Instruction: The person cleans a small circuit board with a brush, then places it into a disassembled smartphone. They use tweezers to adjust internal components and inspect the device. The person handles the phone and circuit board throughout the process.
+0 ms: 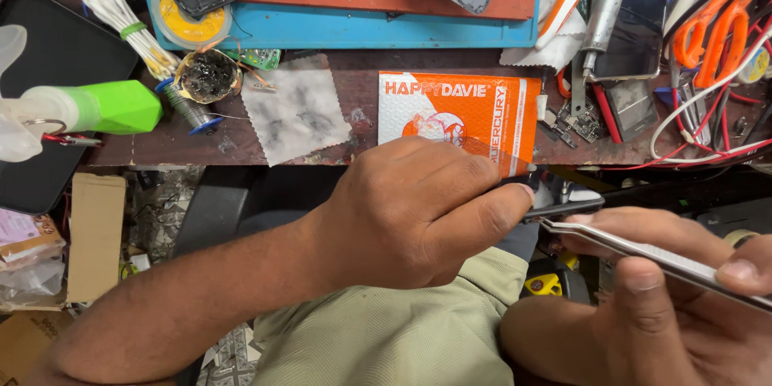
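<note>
The left hand [418, 213], knuckles up, curls around a dark phone [563, 207], which pokes out past its fingertips. Just beside it, the right hand [643, 305] pinches steel tweezers [643, 253], tips touching the phone.

The left hand [418, 213] hides most of the dark device [563, 207].

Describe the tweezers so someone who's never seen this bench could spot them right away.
Start at the dark wooden workbench and come down past its front edge to the two hands over the lap. The right hand pinches slim silver metal tweezers, tips pointing left toward the dark flat part in the left hand. Unlike the orange-handled scissors on the bench, they are bare steel.
</note>
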The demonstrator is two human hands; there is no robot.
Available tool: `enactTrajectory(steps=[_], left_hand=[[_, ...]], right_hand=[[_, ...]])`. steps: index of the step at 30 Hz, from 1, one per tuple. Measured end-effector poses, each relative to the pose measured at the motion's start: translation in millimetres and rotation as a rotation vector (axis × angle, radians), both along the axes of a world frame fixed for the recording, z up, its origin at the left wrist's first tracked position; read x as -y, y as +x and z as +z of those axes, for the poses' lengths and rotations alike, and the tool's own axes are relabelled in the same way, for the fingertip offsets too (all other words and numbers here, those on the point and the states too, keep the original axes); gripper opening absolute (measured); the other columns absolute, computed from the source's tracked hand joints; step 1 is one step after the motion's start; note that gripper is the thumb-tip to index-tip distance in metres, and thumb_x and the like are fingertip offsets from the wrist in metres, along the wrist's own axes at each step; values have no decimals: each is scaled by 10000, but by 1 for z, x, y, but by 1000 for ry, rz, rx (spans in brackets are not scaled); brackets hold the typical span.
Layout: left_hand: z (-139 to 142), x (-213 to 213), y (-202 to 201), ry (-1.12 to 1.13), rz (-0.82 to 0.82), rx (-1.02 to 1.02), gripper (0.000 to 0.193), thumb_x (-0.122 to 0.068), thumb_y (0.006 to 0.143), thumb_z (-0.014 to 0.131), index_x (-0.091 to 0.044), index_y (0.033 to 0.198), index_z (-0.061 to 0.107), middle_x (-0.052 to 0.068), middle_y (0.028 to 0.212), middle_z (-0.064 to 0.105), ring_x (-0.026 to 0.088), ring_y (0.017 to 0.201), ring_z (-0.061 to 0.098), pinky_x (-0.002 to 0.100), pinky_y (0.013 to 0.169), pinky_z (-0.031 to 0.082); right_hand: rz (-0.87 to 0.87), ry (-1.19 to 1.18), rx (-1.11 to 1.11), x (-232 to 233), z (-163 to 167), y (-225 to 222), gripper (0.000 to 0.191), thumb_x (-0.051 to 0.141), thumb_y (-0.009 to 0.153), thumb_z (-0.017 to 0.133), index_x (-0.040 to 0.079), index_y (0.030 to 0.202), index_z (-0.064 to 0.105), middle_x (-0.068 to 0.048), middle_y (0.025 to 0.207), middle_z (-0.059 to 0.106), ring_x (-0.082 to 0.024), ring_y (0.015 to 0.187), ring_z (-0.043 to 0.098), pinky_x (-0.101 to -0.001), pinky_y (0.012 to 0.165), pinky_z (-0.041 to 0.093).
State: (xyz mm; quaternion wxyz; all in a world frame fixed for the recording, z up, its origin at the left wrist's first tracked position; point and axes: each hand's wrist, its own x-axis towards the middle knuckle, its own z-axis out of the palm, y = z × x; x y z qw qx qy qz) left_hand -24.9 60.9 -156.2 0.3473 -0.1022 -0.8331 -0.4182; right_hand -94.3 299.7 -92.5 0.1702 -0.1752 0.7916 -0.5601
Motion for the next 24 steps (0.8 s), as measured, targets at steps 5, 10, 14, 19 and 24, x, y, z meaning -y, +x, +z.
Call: enactTrajectory(steps=[5,10,14,19,24], left_hand=[[0,0,0,-9,-11,-6,166,-52,957,699,-39,1116,656,79,955,655,231,831,696,386,697,553],[0,3,1,-56,-14,-20,142,-44,966,700,-24,1099,656,65,887,626,218,771,674,372,651,528],[0,4,1,-40,-15,-18,165,-11,967,662,-26,1130,642,61,913,619,218,797,667,362,649,521],[0,4,1,-9,-42,-16,149,-64,976,694,-18,1109,643,68,891,618,224,768,658,386,653,513],[0,3,1,-9,-50,-4,152,-62,966,687,-27,1107,640,54,868,585,223,761,639,383,635,497]], right_hand=[[77,24,-60,2,3,-4,241,85,1126,512,131,1342,415,-260,1237,656,-305,964,745,-366,857,657],[68,172,-83,8,7,-13,277,141,1083,480,44,1339,439,-255,1110,698,-309,872,770,-344,723,630],[146,112,-43,10,7,-13,245,143,1159,484,-2,1351,439,-266,1100,684,-288,924,757,-335,834,649],[224,156,-176,12,0,-25,375,121,1088,494,13,1409,333,-272,1086,678,-270,852,746,-346,820,651],[123,60,23,4,-1,-27,355,66,1152,494,-11,1436,296,-275,1050,689,-280,825,738,-351,826,641]])
